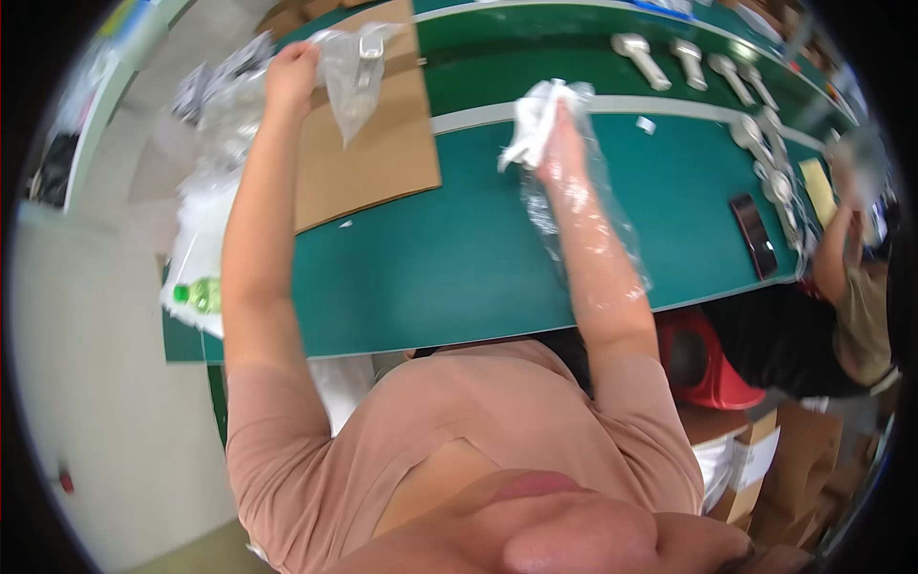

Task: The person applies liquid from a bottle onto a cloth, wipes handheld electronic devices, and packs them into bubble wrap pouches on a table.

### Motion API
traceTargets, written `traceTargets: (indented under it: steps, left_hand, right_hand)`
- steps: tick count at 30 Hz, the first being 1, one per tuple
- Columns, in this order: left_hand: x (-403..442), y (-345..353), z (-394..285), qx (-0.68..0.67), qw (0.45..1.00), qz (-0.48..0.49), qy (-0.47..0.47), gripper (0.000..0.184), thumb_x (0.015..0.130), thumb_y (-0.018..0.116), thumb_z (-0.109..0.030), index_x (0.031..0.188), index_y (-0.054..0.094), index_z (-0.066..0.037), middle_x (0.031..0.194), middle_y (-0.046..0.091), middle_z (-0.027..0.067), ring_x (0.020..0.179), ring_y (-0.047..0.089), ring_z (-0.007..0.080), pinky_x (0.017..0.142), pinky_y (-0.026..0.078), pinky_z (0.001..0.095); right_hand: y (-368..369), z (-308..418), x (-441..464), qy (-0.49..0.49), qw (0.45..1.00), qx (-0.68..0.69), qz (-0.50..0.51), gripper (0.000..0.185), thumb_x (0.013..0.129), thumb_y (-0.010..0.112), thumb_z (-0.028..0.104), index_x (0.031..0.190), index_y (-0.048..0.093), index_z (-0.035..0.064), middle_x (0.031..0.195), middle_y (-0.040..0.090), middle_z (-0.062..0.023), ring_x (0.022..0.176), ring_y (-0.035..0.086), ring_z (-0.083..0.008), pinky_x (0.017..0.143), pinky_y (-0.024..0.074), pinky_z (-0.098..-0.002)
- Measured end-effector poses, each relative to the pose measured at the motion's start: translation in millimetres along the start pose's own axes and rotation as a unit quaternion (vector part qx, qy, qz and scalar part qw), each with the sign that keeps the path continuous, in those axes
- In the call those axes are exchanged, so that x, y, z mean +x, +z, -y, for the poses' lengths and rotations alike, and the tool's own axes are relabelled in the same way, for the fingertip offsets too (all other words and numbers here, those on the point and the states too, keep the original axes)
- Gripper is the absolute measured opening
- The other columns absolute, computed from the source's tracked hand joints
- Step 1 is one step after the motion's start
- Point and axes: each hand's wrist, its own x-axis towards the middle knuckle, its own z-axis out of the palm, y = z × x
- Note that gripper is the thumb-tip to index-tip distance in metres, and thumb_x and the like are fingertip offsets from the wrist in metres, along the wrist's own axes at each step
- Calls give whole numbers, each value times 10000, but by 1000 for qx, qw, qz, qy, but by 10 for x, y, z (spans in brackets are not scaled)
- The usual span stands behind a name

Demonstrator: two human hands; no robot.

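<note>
At the upper left, my left hand (292, 69) is closed on the edge of a clear plastic bag (352, 103). Inside that bag is a small white and grey item (370, 55), whose kind I cannot make out. The bag hangs over a brown cardboard sheet (368, 177). My right hand (564, 143) grips a crumpled white cloth or tissue (532, 122) above the green table (449, 268). Another clear plastic bag (622, 244) drapes along my right forearm; whether my fingers also pinch it is hidden.
Several white handheld devices (641, 62) lie on the back shelf and at the right. A dark phone-like object (754, 235) is near the right edge. Clear bags and a green-capped bottle (198, 295) are at left. Another person (856, 297) sits at right, by a red stool (712, 368).
</note>
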Motion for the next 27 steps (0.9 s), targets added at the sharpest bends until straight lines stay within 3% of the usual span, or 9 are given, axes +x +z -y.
traceTargets:
  steps: [1, 3, 4, 6, 8, 12, 14, 18, 27]
  left_hand:
    - [78, -65, 24, 12, 1000, -16, -2, 161, 845, 556, -199, 823, 614, -50, 658, 525, -47, 562, 447, 78, 506, 384, 244]
    - [184, -101, 20, 80, 983, -164, 34, 201, 828, 559, -217, 815, 618, -26, 720, 616, 43, 626, 558, 169, 594, 451, 309]
    - [185, -130, 72, 81, 982, -167, 33, 201, 828, 559, -217, 815, 618, -26, 720, 616, 43, 626, 558, 169, 594, 451, 309]
    - [165, -170, 417, 297, 941, -133, 95, 215, 806, 567, -239, 847, 620, -34, 771, 637, 139, 698, 612, 263, 655, 469, 352]
    - [94, -198, 912, 324, 942, -54, 64, 222, 794, 559, -239, 877, 616, -42, 842, 624, 193, 792, 611, 321, 704, 466, 381]
    - [-554, 69, 1416, 273, 961, -24, -43, 190, 791, 559, -176, 897, 603, -24, 862, 627, 169, 831, 603, 288, 738, 462, 370]
    - [-745, 124, 1707, 267, 962, -50, 25, 170, 780, 586, -137, 888, 595, -6, 821, 622, 139, 781, 598, 243, 718, 465, 338]
    - [-996, 193, 1514, 122, 991, -53, 26, 148, 799, 593, -114, 901, 590, -6, 799, 598, 61, 743, 551, 131, 684, 449, 262]
    - [-1186, 95, 1399, -5, 999, -19, -31, 131, 847, 563, -103, 942, 587, -15, 837, 559, 0, 782, 501, 79, 714, 416, 213]
  right_hand:
    - [-20, -8, 35, 12, 1000, -13, -7, 352, 918, 447, 328, 1183, 459, 96, 1056, 549, -88, 921, 562, -232, 772, 490, -376]
    - [-35, 14, 29, 23, 999, -37, -25, 378, 907, 465, 339, 1196, 448, 96, 1065, 549, -90, 928, 560, -237, 783, 485, -393]
    - [-37, -13, 50, 26, 999, -38, -23, 378, 907, 465, 339, 1196, 448, 96, 1065, 549, -90, 928, 560, -237, 783, 485, -393]
    - [-86, -32, 69, 18, 998, -59, -21, 386, 905, 467, 345, 1202, 442, 99, 1071, 551, -94, 937, 560, -247, 789, 483, -413]
    - [-112, -42, 91, 20, 999, -41, -12, 383, 905, 466, 342, 1200, 443, 99, 1068, 554, -96, 937, 561, -248, 783, 485, -413]
    - [-139, 10, 71, 49, 997, 50, 45, 428, 879, 488, 371, 1207, 436, 100, 1076, 545, -117, 956, 551, -282, 801, 472, -447]
    - [-121, 54, 44, 42, 991, 88, 90, 471, 865, 477, 405, 1208, 427, 87, 1086, 526, -121, 971, 531, -303, 826, 446, -457]
    - [14, 352, -27, 17, 973, 159, 165, 412, 878, 434, 372, 1177, 478, 92, 1102, 558, -131, 1013, 543, -294, 856, 449, -456]
    - [-46, 689, -112, -84, 974, 127, 165, 434, 902, 327, 419, 1191, 476, 132, 1176, 532, -50, 1103, 494, -267, 933, 399, -442]
